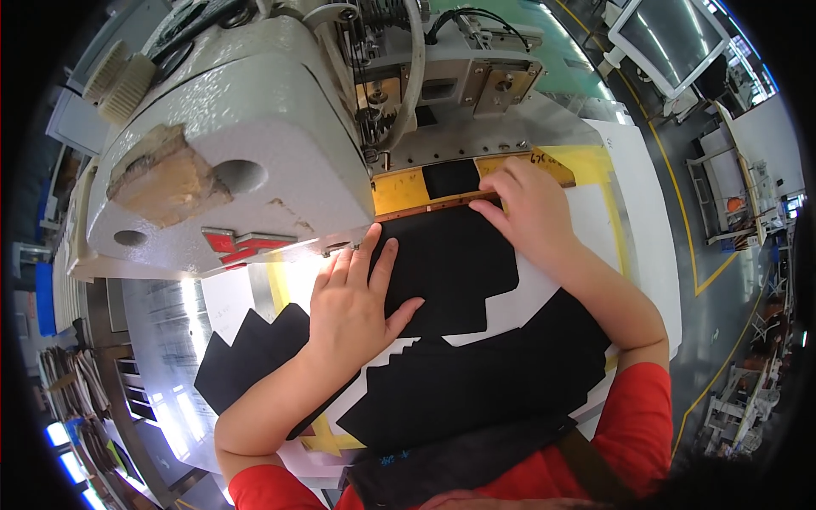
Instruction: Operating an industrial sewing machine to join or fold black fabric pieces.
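Observation:
A black fabric panel point(450, 263) with stepped corners lies under the sewing machine's edge, its far side against a yellow strip with a brown edge point(416, 208). My left hand point(348, 306) rests flat on the panel's left part, fingers stretched out and a little apart, the fingertips close to the machine head point(229, 161). At the strip's right part, my right hand point(531, 208) has bent fingers on the yellow face and the thumb at the brown edge. A small black patch point(451, 179) shows on the strip, left of the right fingertips.
More black fabric pieces lie in a fanned pile point(484, 382) nearest me, and others sit at the left point(255, 348). White sheets with yellow tape point(625, 221) cover the table. Behind the strip stands a metal clamp assembly point(501, 85). A monitor point(669, 42) is at the far right.

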A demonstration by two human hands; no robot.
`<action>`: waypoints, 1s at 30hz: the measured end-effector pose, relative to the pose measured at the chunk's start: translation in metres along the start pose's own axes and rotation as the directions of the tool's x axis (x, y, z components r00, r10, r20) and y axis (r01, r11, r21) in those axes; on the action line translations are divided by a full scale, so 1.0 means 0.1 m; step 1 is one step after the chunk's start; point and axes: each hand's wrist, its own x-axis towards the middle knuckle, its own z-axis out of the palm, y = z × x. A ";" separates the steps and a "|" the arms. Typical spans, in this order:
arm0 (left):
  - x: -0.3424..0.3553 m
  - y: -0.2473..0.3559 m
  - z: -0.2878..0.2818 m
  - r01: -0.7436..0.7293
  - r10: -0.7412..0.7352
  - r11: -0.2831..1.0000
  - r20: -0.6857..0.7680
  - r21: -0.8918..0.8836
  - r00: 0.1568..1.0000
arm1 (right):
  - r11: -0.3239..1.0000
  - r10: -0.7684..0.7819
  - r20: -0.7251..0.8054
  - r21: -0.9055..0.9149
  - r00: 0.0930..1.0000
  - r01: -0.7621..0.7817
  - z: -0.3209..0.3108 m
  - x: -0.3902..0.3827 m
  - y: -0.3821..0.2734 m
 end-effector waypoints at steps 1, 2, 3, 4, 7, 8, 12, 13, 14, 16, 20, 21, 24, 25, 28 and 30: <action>0.00 0.00 0.00 0.004 -0.004 1.000 -0.001 0.002 1.000 | 0.993 -0.117 -0.115 -0.045 0.987 0.112 0.00 -0.01 -0.10; 0.01 0.01 0.00 0.004 -0.004 1.000 0.001 0.002 1.000 | 0.984 -0.177 -0.088 0.004 0.980 0.178 -0.01 -0.06 -0.22; 0.01 0.01 0.00 0.003 -0.003 1.000 0.005 0.004 1.000 | 0.969 -0.237 -0.066 0.056 0.969 0.241 -0.01 -0.13 -0.33; 0.01 0.01 0.00 0.003 -0.003 1.000 0.006 0.003 1.000 | 0.965 -0.252 -0.005 0.075 0.968 0.252 0.04 -0.20 -0.39; 0.00 0.01 0.00 0.011 -0.011 1.000 -0.003 -0.005 1.000 | 0.966 -0.252 0.111 -0.028 0.961 0.256 0.11 -0.26 -0.42; -0.01 0.02 0.02 0.006 -0.006 1.000 -0.019 -0.005 1.000 | 0.966 -0.251 0.125 -0.033 0.960 0.257 0.13 -0.29 -0.42; 0.00 0.04 0.01 0.006 -0.005 1.000 -0.016 0.020 1.000 | 0.971 -0.233 0.151 -0.019 0.961 0.238 0.10 -0.28 -0.43; -0.01 0.03 0.01 0.000 0.000 1.000 -0.015 0.009 1.000 | 0.970 -0.238 0.148 -0.013 0.960 0.242 0.10 -0.27 -0.43; 0.00 0.03 0.01 -0.004 0.004 1.000 -0.010 0.018 1.000 | 0.973 -0.229 0.143 0.005 0.963 0.231 0.10 -0.27 -0.43; -0.01 0.03 0.00 0.000 0.000 1.000 -0.004 0.024 1.000 | 0.975 -0.223 0.139 0.026 0.965 0.222 0.10 -0.26 -0.43; 0.00 0.03 0.00 -0.008 0.008 1.000 -0.005 0.024 1.000 | 0.974 -0.225 0.158 0.027 0.961 0.224 0.09 -0.26 -0.42; 0.00 0.03 0.00 -0.008 0.008 1.000 -0.005 0.023 1.000 | 0.974 -0.225 0.157 0.024 0.962 0.224 0.09 -0.26 -0.42; 0.01 0.02 0.00 -0.009 0.009 1.000 0.005 0.014 1.000 | 0.972 -0.234 0.143 0.029 0.962 0.232 0.10 -0.26 -0.41; 0.00 0.01 0.01 -0.012 0.012 1.000 -0.005 0.014 1.000 | 0.973 -0.230 0.145 0.024 0.962 0.229 0.10 -0.26 -0.41; -0.01 0.00 0.01 -0.013 0.013 1.000 -0.010 0.012 1.000 | 0.971 -0.240 0.139 0.051 0.961 0.236 0.10 -0.24 -0.39; -0.01 -0.01 0.00 -0.012 0.012 1.000 -0.004 0.011 1.000 | 0.965 -0.263 0.140 0.045 0.955 0.260 0.11 -0.24 -0.39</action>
